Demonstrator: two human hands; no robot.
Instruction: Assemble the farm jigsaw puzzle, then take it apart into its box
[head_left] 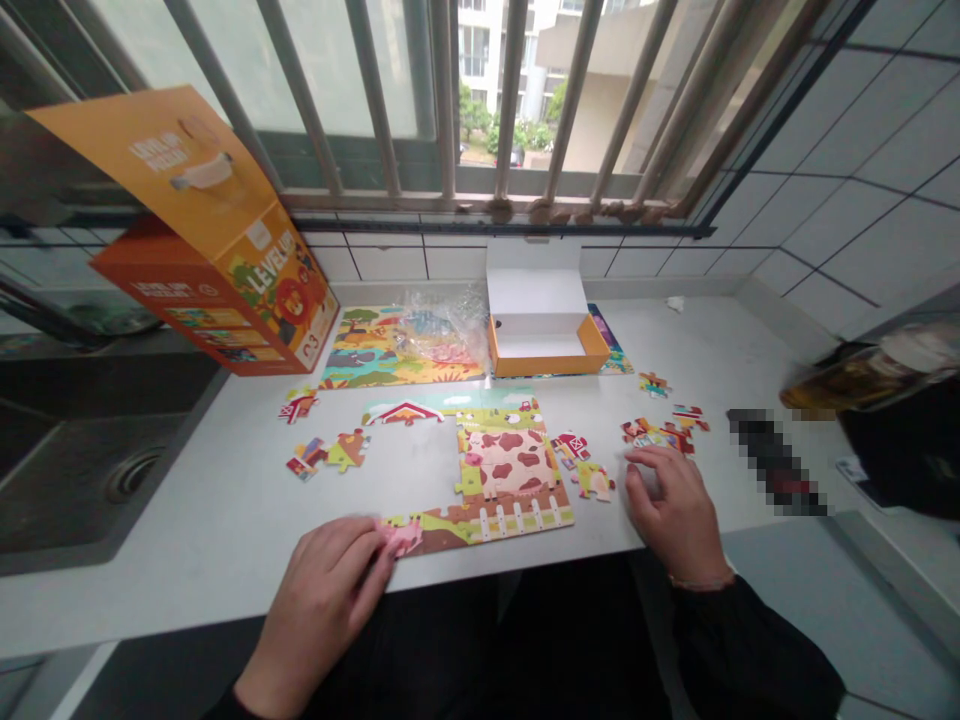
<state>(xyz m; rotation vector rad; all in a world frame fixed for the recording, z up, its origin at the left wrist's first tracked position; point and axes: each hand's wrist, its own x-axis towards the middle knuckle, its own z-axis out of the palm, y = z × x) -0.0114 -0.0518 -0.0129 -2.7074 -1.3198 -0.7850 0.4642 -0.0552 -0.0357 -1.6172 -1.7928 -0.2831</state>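
A partly joined jigsaw puzzle (517, 465) with a spotted cow lies on the white counter, its left-middle area bare. My left hand (330, 580) is at its lower left corner, fingers and thumb closed on a pink pig puzzle piece (403, 537) that meets the bottom row. My right hand (675, 510) rests on the counter, fingers loosely curled and thumb apart, beside several loose pieces (656, 435). Between that hand and the puzzle lie a barn piece (572, 445) and a green-and-yellow piece (594, 481). More loose pieces (347, 450) lie to the left.
An orange puzzle box (255, 290) stands open at the back left, by a dark sink (112, 480). Behind the puzzle are a picture board (360, 350) under crumpled clear plastic (442, 325) and an open small box (547, 350). A bottle (877, 370) is at far right.
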